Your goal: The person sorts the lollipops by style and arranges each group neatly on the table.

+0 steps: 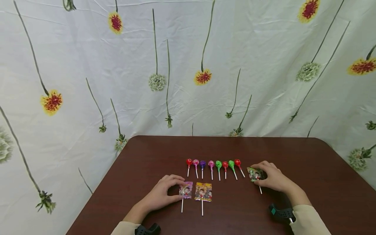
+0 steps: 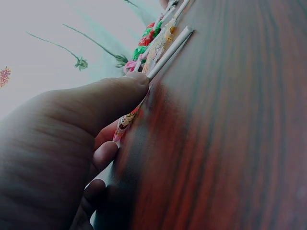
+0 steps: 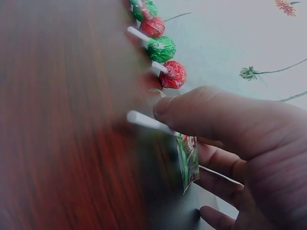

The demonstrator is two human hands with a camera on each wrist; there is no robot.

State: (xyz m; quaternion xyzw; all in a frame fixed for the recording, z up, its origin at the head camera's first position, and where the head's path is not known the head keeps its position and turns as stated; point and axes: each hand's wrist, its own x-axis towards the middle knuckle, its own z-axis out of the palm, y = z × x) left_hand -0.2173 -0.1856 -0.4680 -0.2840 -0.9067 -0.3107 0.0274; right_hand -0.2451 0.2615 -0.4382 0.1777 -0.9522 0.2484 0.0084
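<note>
My left hand [image 1: 164, 193] pinches a flat lollipop in a purple printed wrapper [image 1: 188, 190], its white stick pointing toward me. In the left wrist view the thumb [image 2: 115, 93] lies at the stick [image 2: 171, 51], fingertips at the wrapper's far end. Just right of it lies a flat lollipop in a yellow wrapper [image 1: 203, 192]. On the right, my right hand [image 1: 273, 177] grips a flat lollipop in a green wrapper [image 1: 255, 174]. Its stick [image 3: 148, 120] juts past the thumb in the right wrist view, with fingers behind the wrapper [image 3: 188, 160].
A row of several round lollipops, among them a purple one [image 1: 202, 164], a green one [image 1: 218, 164] and a red one [image 1: 237, 162], lies beyond the hands on the dark wooden table [image 1: 164, 153]. Behind the table hangs a flowered white cloth [image 1: 182, 101].
</note>
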